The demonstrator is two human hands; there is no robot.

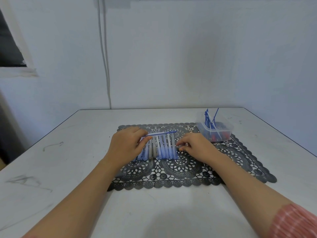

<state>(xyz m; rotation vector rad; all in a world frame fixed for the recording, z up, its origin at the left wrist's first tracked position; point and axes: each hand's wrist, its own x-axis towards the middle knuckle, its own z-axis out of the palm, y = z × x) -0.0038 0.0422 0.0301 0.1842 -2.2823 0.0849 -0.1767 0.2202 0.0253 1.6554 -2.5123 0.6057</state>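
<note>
1. Left hand [127, 146] is up over the work, fingers curled round 1 end of a pen [161, 133]. It grips it firmly and holds it level, just above the table [85, 134].

2. That pen lies crosswise over the row of pens [163, 148]. My read is that holding it this way leaves its free blue end open to the other hand.

3. The row lies on the black lace mat [240, 157], side by side and touching, blue ends toward the person, with 2 pale grey ones near the middle. Lined up like that, they are probably easy to count and won't roll off.

4. Right hand [197, 146] is low at the right end of the row, thumb and fingertips drawn together. Whether they pinch a small part or just nudge the last pen is too small to tell.

5. At the mat's far right corner stands a clear tub [202, 128], with thin blue refills [208, 119] leaning upright in it and small red and dark bits at the bottom. It is near the right hand, which looks deliberate: that hand can fetch parts while the left holds the pen.

6. A pink striped sleeve [295, 222] covers the right upper arm, clear of the work.

7. Best guess: the held pen joins the row next.
</note>
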